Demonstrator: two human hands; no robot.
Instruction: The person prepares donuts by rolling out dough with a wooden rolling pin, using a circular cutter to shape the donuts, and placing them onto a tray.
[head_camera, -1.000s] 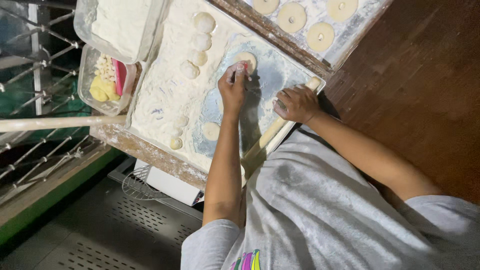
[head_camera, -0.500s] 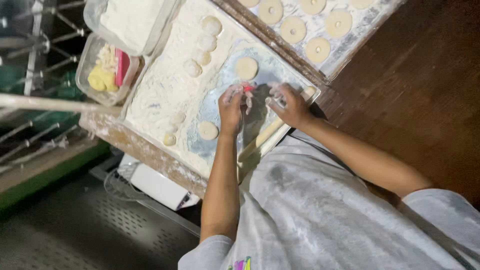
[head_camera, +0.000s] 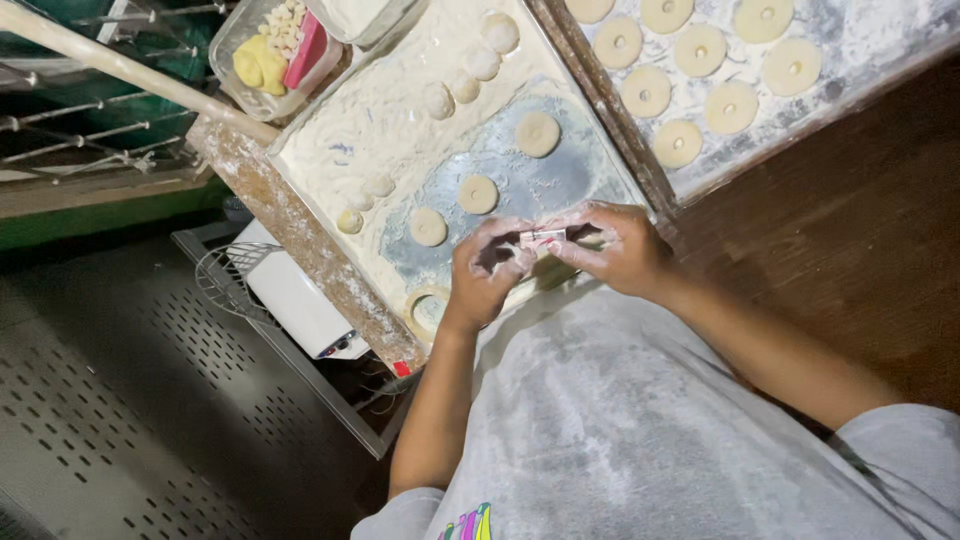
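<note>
A: Where is the cutter (head_camera: 541, 237)?

B: Pinched between both hands, just above the tabletop's (head_camera: 300, 235) near edge. The left hand's (head_camera: 487, 270) fingers and the right hand's (head_camera: 615, 248) fingers are both closed on it.

A: How far along does the work look?

B: Partly done, I'd judge. Beyond the fingers lie three flat discs (head_camera: 478, 194) with no holes, and rough dough balls (head_camera: 463, 87) farther off. The tray (head_camera: 890, 55) to the right holds rings (head_camera: 700, 50) already pierced.
</note>
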